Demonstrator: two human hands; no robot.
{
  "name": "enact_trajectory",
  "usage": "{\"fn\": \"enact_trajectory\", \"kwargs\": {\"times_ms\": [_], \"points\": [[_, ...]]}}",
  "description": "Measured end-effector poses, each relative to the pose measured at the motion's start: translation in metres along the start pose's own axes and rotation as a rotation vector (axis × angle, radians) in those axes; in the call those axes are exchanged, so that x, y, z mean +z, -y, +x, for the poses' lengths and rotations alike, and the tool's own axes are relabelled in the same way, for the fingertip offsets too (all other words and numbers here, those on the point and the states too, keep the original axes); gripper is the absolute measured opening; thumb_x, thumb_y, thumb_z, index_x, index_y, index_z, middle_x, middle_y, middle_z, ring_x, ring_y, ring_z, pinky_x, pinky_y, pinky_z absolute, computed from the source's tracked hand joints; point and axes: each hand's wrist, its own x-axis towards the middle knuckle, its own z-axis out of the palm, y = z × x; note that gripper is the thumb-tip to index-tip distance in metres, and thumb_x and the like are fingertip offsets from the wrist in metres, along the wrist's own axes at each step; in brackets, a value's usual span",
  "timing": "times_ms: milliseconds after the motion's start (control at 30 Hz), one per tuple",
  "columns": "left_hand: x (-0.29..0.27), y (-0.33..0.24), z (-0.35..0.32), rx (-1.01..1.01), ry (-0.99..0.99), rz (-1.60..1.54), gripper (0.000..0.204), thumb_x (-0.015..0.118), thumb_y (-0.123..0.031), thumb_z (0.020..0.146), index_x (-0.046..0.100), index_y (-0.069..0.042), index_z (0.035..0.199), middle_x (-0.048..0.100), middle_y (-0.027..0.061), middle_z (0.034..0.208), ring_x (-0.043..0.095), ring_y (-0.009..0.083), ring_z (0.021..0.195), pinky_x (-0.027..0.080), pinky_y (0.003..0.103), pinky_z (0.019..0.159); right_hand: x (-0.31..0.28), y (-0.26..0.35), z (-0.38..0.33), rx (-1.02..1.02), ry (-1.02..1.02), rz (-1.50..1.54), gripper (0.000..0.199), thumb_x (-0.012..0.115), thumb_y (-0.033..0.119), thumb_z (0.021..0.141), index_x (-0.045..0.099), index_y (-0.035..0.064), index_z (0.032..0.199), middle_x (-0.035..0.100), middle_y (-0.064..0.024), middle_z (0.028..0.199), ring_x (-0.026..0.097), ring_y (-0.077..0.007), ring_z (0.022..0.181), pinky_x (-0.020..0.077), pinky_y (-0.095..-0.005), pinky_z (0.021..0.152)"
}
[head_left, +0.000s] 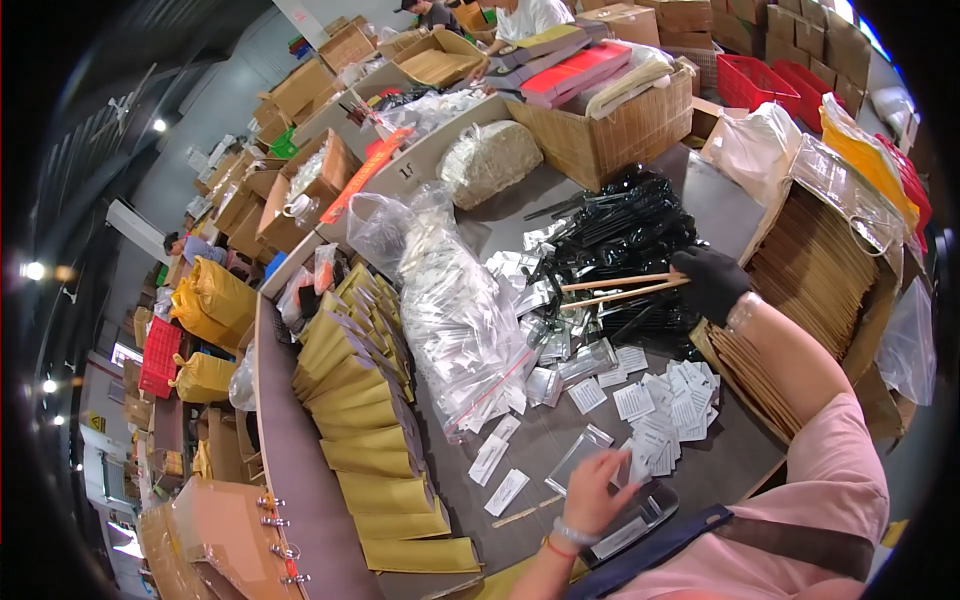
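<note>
My right hand (712,283), in a black glove, is closed around the ends of two thin wooden sticks (625,287). The sticks point left over a heap of black plastic-wrapped pieces (630,230). My bare left hand (597,495) is low near the table's front edge, fingers apart, with a bracelet and a red string at the wrist. It hovers by a clear plastic sleeve (578,458) and a fanned pile of small printed white cards (665,415); whether a fingertip touches a card I cannot tell. Small clear packets (590,362) lie between the heap and the cards.
A large clear bag of white packets (455,310) lies mid-table, beside a long row of yellow-brown envelopes (385,455). At right stands a carton packed with brown sheets (810,270). A cardboard box (610,130) topped with red stacks is at the back. Other people work beyond.
</note>
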Motion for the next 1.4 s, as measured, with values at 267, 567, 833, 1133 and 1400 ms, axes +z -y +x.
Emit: {"fn": "enact_trajectory", "kwargs": {"times_ms": [267,567,833,1133,1400], "points": [[0.032,-0.019,-0.143,-0.161,-0.037,0.365,0.040,0.074,-0.030,0.075,0.067,-0.020,0.113,0.060,-0.0001,0.115,0.053,0.0250,0.105,0.042,0.043,0.086,-0.069,0.034,-0.088,0.196,0.049,0.611,0.004,0.062,0.004,0.086,0.059,0.0024,0.083,0.054,-0.0005,0.070,0.049,-0.0072,0.068,0.0429,-0.0255,0.061],[0.049,-0.011,-0.152,-0.104,-0.134,0.651,0.031,0.069,-0.030,0.076,0.069,-0.021,0.105,0.057,0.0046,0.123,0.048,0.0326,0.113,0.038,0.048,0.093,-0.015,0.070,-0.175,0.265,0.328,1.050,0.004,0.063,0.008,0.087,0.063,0.0053,0.090,0.057,0.0049,0.078,0.052,-0.0044,0.074,0.0447,-0.0222,0.067],[0.060,-0.038,-0.169,-0.158,-0.158,0.585,0.046,0.073,-0.019,0.070,0.064,-0.015,0.115,0.058,-0.0055,0.121,0.050,0.0216,0.101,0.036,0.038,0.087,0.004,0.099,-0.217,0.550,0.544,1.025,0.013,0.068,0.015,0.087,0.065,0.0028,0.090,0.056,0.0047,0.069,0.050,-0.0052,0.062,0.0415,-0.0223,0.056],[0.054,-0.048,-0.180,-0.229,-0.173,0.539,0.046,0.074,-0.020,0.070,0.064,-0.014,0.115,0.059,-0.0050,0.122,0.050,0.0234,0.104,0.036,0.039,0.091,0.041,0.116,-0.260,-0.001,0.486,0.401,0.029,0.074,0.025,0.080,0.068,0.0091,0.102,0.061,-0.0101,0.083,0.062,-0.0249,0.078,0.0484,-0.0339,0.068],[0.010,-0.002,-0.185,-0.300,-0.186,0.479,0.070,0.082,-0.027,0.062,0.056,-0.007,0.124,0.051,0.0105,0.128,0.042,0.0377,0.119,0.034,0.049,0.101,0.038,0.088,-0.249,-0.455,0.650,0.130,0.037,0.066,0.018,0.081,0.065,0.0169,0.118,0.058,-0.0079,0.080,0.057,-0.0268,0.079,0.0472,-0.0391,0.063]]}}
